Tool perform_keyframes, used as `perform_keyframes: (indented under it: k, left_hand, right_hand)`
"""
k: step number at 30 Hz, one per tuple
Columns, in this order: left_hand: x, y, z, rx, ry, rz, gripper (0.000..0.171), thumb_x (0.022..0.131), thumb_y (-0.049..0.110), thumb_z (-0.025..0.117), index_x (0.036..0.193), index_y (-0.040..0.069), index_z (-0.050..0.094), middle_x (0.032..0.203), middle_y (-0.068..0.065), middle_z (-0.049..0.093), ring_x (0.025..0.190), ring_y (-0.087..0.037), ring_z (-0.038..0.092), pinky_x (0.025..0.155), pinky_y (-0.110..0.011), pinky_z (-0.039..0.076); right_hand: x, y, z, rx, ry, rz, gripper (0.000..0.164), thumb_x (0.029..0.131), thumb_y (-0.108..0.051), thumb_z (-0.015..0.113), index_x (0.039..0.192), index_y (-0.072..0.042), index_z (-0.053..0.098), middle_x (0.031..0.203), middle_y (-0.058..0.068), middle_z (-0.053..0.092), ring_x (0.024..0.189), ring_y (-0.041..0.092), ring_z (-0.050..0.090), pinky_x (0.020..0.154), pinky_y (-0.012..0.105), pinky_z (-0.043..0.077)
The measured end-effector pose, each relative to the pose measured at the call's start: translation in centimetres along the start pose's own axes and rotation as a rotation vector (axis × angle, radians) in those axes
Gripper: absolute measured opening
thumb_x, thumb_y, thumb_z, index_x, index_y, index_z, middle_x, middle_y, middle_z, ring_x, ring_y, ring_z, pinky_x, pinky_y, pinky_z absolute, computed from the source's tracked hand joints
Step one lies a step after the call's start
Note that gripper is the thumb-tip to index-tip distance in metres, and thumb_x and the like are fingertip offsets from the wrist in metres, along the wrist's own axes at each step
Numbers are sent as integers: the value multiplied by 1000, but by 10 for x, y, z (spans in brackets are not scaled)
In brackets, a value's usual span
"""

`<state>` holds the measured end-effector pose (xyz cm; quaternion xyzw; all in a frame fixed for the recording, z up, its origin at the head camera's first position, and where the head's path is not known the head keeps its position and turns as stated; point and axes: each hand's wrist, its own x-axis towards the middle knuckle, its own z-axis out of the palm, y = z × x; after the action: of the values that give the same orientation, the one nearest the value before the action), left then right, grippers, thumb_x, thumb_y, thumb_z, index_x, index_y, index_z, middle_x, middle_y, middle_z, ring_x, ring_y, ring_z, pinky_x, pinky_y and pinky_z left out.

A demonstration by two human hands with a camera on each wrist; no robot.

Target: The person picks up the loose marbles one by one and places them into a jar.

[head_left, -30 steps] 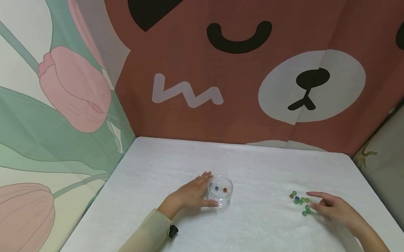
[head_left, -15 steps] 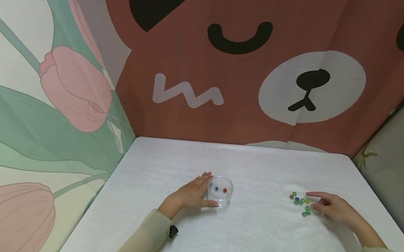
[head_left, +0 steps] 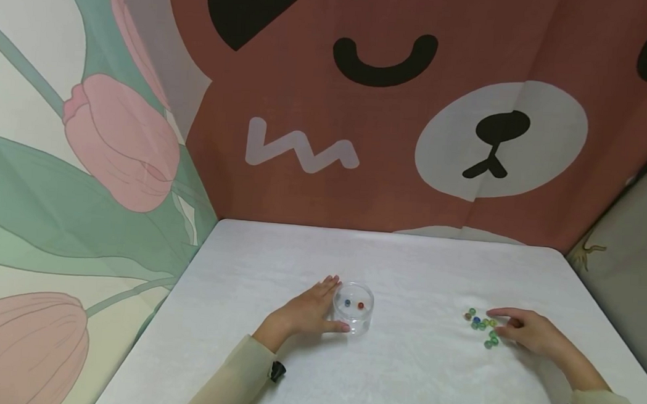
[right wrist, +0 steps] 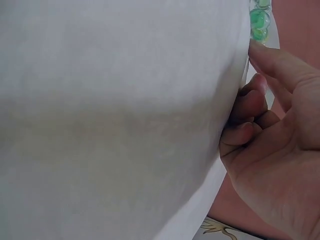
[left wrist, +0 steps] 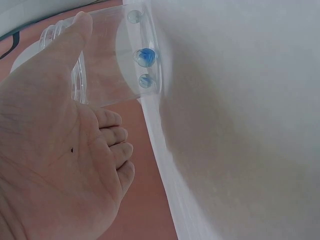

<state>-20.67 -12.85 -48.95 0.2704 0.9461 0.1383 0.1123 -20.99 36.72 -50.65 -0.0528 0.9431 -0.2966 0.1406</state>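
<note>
A clear round jar [head_left: 354, 321] stands upright on the white table, and a blue marble [head_left: 347, 303] and a red-orange marble [head_left: 360, 305] show inside it. My left hand [head_left: 307, 311] holds the jar from its left side, thumb in front and fingers behind. In the left wrist view, blue-streaked glass [left wrist: 145, 57] shows near the jar's base. On the right, my right hand [head_left: 532, 333] reaches toward a loose cluster of marbles [head_left: 481, 326], mostly green. Its index finger is extended, the thumb stands apart from it, and the other fingers are folded. Both fingertips are right at the cluster's edge.
The white table [head_left: 401, 380] runs back to a hanging cloth [head_left: 385, 199] with a brown bear face. A tulip-print cloth [head_left: 121, 146] hangs at the left, and a grey-beige cloth [head_left: 625, 270] lines the right side.
My right hand and sleeve have shifted slightly left, closer over the marbles. My left hand and the jar stay in place.
</note>
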Motion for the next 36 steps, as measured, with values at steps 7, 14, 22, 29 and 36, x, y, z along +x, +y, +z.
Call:
perform_keyframes:
  k: [7, 14, 22, 29, 36]
  left_hand:
    - [0, -1, 1, 7, 4, 7, 110, 88, 75, 56, 161, 3, 17, 169, -10, 15, 157, -23, 10, 128, -38, 16]
    - [-1, 0, 0, 10, 6, 8, 109, 88, 74, 57, 161, 3, 18, 169, -10, 16, 157, -23, 11, 128, -38, 16]
    - [-2, 1, -2, 2, 1, 4, 108, 89, 73, 57, 162, 4, 17, 169, -10, 15, 157, -23, 10, 128, -38, 16]
    - [-2, 2, -5, -9, 8, 16, 109, 89, 72, 58, 161, 1, 18, 169, -12, 16, 157, -25, 12, 128, -39, 16]
    - [-2, 2, -2, -17, 6, 12, 109, 89, 72, 58, 161, 1, 18, 169, -11, 16, 157, -24, 11, 128, -39, 16]
  right_hand:
    - [4, -2, 2, -14, 14, 35, 45, 94, -25, 72, 131, -1, 65, 86, 4, 54, 76, 19, 45, 60, 30, 36]
    - [6, -2, 3, -23, 35, 86, 40, 93, -26, 73, 124, -1, 69, 93, 8, 59, 83, 22, 48, 64, 30, 38]
    - [3, -4, 2, -10, 55, 90, 38, 96, -26, 69, 124, 0, 68, 89, 6, 56, 78, 20, 48, 61, 30, 40]
    - [-1, -10, 1, -13, 92, 61, 36, 98, -24, 66, 124, 0, 68, 84, 4, 53, 74, 20, 46, 57, 30, 37]
    - [-8, -25, 1, -14, 105, 35, 35, 97, -26, 68, 123, -2, 70, 85, 4, 55, 76, 20, 46, 59, 30, 38]
